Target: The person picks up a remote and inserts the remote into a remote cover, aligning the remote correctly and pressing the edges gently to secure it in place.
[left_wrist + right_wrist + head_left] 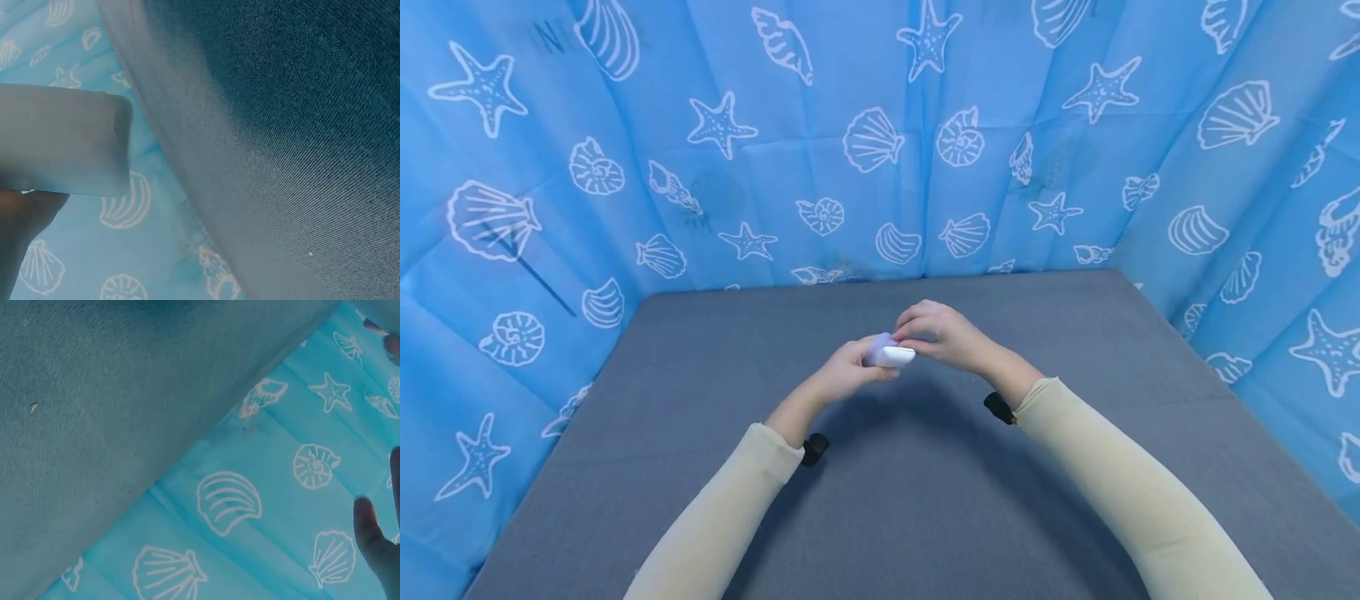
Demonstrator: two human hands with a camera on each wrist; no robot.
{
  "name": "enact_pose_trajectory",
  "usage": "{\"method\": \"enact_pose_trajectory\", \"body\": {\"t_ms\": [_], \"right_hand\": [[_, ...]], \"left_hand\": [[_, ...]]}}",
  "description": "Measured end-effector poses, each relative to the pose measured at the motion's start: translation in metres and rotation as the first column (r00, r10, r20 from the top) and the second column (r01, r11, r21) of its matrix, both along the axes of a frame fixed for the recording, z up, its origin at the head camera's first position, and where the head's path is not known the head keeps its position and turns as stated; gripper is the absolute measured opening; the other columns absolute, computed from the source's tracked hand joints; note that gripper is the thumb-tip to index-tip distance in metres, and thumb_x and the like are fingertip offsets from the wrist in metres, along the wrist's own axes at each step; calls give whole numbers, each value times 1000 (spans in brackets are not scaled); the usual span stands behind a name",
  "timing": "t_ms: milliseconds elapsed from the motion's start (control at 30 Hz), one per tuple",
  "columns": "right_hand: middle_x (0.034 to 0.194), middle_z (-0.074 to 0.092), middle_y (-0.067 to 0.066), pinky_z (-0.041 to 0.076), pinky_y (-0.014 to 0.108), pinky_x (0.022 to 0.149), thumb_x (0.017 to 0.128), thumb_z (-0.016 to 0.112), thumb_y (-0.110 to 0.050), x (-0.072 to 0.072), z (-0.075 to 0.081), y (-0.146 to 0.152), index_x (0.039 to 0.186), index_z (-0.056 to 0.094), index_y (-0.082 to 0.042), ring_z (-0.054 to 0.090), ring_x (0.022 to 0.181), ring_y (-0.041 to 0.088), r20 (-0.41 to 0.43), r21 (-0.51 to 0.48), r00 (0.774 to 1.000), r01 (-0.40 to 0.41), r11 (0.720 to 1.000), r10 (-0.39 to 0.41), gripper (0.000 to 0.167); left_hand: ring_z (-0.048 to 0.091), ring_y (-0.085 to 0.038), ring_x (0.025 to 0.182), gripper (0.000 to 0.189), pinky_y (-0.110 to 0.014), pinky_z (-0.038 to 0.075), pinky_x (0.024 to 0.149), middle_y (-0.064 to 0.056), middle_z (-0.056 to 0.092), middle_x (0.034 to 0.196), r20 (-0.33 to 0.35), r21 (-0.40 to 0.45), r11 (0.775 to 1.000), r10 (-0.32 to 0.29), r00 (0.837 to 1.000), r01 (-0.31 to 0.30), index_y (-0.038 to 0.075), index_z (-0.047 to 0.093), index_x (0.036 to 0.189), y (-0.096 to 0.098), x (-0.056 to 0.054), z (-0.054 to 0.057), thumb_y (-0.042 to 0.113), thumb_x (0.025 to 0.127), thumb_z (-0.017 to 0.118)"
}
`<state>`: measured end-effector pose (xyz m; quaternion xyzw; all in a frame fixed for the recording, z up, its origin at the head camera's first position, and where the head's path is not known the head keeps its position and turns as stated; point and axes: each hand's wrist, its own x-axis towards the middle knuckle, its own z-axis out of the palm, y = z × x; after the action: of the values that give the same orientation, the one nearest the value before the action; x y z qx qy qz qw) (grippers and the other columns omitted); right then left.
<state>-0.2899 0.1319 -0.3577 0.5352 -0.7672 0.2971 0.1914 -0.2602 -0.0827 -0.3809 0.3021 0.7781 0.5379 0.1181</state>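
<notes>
Above the grey table, my left hand [846, 368] grips a small white and lavender block-like object [898, 357] with rounded corners, its exact kind unclear. Its pale end [69, 140] fills the left side of the left wrist view, with part of my left hand [25, 219] below it. From the right, my right hand [946, 335] reaches over with bent fingers, the fingertips right at the object's upper edge. In the right wrist view, the thumb [369, 528] of that hand stands apart from a finger at the frame's edge.
The grey cloth-covered table [820, 517] spreads under both arms. A blue curtain [850, 75] with white shells and starfish hangs behind it and along both sides. Each wrist wears a small black device, one on the left [815, 449] and one on the right [999, 408].
</notes>
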Motion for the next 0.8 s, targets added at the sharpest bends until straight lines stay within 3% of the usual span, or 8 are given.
{"method": "enact_pose_trajectory", "body": {"t_ms": [133, 300, 467, 633, 800], "right_hand": [[89, 68, 10, 49, 44, 75, 79, 76, 2, 0, -2, -2, 87, 72, 0, 59, 87, 29, -69, -12, 997, 42, 999, -43, 9], [82, 64, 8, 46, 40, 70, 79, 72, 8, 1, -9, -2, 84, 66, -2, 55, 80, 25, -62, -131, 996, 58, 990, -66, 12], [80, 60, 9, 46, 38, 68, 80, 69, 9, 2, -14, -1, 82, 62, -1, 53, 77, 24, -97, -216, 990, 75, 974, -98, 13], [77, 60, 9, 45, 38, 65, 78, 70, 9, 3, -17, -3, 80, 62, 0, 53, 73, 24, -168, -213, 973, 120, 970, -158, 12], [77, 59, 9, 42, 39, 63, 77, 72, 8, 3, -17, -3, 80, 61, -1, 52, 72, 25, -255, -159, 941, 185, 970, -221, 14]], "left_hand": [[56, -27, 100, 41, -38, 47, 82, -22, 59, 119, -3, -17, 1000, 19, 1000, -19, -8, 53, 129, -1, 1, 0, 6, 92, 62], [56, -26, 97, 40, -40, 48, 81, -19, 62, 117, 14, -70, 995, 69, 998, -68, -4, 55, 130, 1, 4, 2, 12, 95, 61], [57, -27, 96, 38, -40, 48, 79, -18, 62, 114, 32, -82, 985, 156, 987, -153, -3, 56, 128, 7, 5, 2, 16, 96, 61], [59, -27, 96, 36, -41, 48, 79, -15, 64, 114, 35, -83, 955, 287, 957, -283, -1, 59, 126, 11, 6, 3, 15, 94, 65], [60, -28, 89, 28, -42, 48, 74, -15, 67, 104, -22, -63, 919, 388, 921, -389, 0, 64, 115, 13, 9, 5, 14, 92, 67]]}}
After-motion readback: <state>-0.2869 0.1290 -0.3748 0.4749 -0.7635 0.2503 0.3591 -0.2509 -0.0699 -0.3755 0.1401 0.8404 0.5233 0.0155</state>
